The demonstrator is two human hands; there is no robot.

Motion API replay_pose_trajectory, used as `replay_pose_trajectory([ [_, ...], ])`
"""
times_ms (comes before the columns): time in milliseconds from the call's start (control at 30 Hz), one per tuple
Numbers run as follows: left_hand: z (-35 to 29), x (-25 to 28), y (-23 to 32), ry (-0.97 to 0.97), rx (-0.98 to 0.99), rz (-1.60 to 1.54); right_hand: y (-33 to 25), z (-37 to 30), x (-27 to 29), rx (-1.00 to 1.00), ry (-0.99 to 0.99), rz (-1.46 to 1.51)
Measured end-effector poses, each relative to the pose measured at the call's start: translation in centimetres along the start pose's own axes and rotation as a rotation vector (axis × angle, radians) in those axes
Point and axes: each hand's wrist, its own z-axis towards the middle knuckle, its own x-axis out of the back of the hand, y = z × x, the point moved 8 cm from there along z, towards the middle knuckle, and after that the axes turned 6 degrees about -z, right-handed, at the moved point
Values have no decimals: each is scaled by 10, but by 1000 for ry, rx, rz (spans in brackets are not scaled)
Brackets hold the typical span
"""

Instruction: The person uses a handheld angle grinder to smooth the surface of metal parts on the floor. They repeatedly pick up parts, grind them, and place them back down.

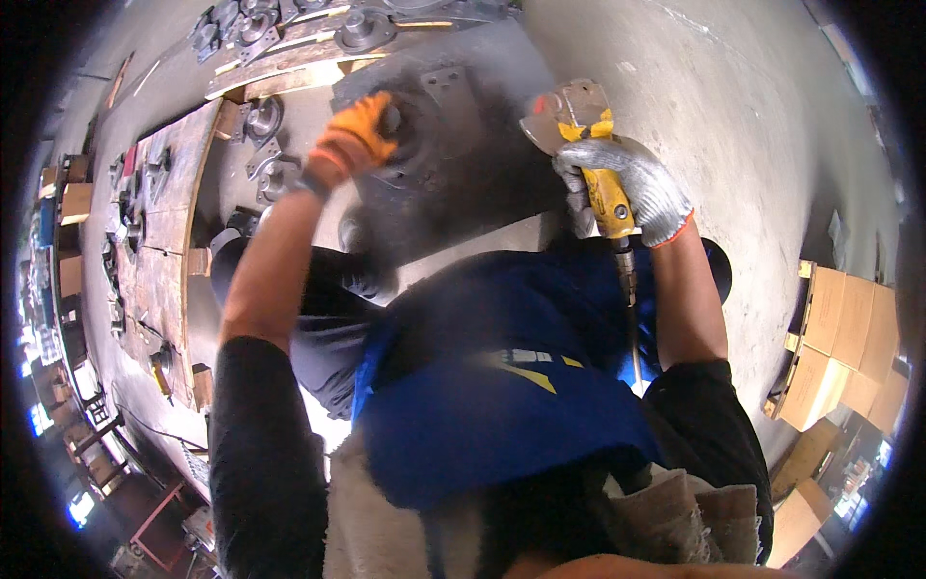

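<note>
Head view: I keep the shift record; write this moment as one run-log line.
left: orange-gloved hand at dark metal flanged part | right: white-gloved hand holding yellow handheld grinder | grinder disc: apart from part

Straight into a workshop here, the heavy metalworking sort! Bare concrete floor (685,106) all round, and there on the left a rough wooden pallet (183,183) strewn with dark metal parts (157,166). More flanged metal pieces (362,31) line the top. A yellow power tool (608,198) trails its hose (633,323), and over right, cardboard cartons (834,318) stand stacked.
</note>
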Motion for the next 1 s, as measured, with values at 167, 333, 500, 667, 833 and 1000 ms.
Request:
replay_pose_trajectory([
  [167,51,9,-7,9,-280,-101,-3,15,1,142,17,-198],
  [333,-12,66,58,709,30,-208,-8,17,-3,160,31,-164],
  [500,-78,20,155,-205,213,-849,-7,8,-28,3,-27,-128],
  [667,-90,0,199,-157,-296,-1368,4,0,-51,18,-69,-288],
  [833,-111,1,193,-264,-386,-1022,21,0,-65,38,-97,-331],
  [1000,-126,-57,28,-316,556,-811,-7,-6,-62,168,-87,-376],
])
